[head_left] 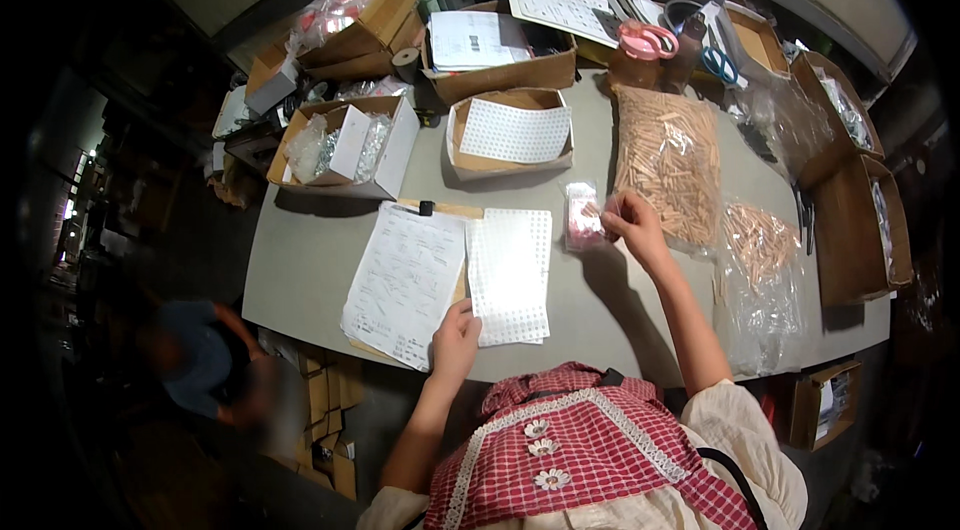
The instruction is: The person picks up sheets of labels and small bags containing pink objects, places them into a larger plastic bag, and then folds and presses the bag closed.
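Head view
Surface: grey worktable [330, 260], front edge near the person's red checked apron.
Left hand [455, 340]: lies flat, fingers together, on the lower edge of the printed paper sheet [405, 282], beside the white label sheet [510, 275]; grips nothing.
Right hand [632, 222]: fingertips pinched on the small clear bag [582, 217], which sits on the table just right of the label sheet.
Near right: large bag of wooden dowels [668, 162]; smaller dowel bag [762, 242].
Back: open cardboard boxes [345, 145], pink scissors [648, 38].
Room: dark; a blurred person lower left.

Glossy plastic bag [668, 162], wooden dowels; matt paper sheet [510, 275].
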{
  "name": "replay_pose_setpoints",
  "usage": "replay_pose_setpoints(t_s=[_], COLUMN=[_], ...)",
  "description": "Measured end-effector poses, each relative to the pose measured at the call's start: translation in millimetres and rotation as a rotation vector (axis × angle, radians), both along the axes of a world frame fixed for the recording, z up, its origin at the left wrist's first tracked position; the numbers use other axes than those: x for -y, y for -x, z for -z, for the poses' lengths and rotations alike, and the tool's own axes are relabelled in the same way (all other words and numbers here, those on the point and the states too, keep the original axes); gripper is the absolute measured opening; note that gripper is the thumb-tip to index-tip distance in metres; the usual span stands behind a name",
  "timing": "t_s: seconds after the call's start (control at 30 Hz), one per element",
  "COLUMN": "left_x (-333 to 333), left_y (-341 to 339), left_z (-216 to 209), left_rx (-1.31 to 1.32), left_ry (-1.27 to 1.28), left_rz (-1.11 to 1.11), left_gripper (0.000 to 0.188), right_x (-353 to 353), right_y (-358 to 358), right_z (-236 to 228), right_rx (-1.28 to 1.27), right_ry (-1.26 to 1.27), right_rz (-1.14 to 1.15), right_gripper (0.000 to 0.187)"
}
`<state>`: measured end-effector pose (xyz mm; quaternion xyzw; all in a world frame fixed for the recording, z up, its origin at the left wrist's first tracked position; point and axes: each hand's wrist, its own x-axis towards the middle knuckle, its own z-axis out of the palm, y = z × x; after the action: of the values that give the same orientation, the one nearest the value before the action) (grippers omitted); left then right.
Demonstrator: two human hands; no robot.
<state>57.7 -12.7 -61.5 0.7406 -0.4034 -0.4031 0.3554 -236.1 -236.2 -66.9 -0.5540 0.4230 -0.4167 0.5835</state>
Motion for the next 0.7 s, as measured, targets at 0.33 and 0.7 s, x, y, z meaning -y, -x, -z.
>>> replay_pose_setpoints(t_s=[0.33,0.7], left_x=[62,131], left_y=[-53,-109], left_z=[-4,-19], left_rx=[0.427,0.021], left_ry=[0.269,0.245], left_rz=[0.135,0.089], left_gripper=[0.043,0.028], right_x=[184,117], right_y=[-76,-109], right_z=[-50,-139], right_rx=[-0.501,-0.711], right_ry=[-0.09,1.012], right_rz=[0.008,0.035], right_gripper=[0.054,0.026])
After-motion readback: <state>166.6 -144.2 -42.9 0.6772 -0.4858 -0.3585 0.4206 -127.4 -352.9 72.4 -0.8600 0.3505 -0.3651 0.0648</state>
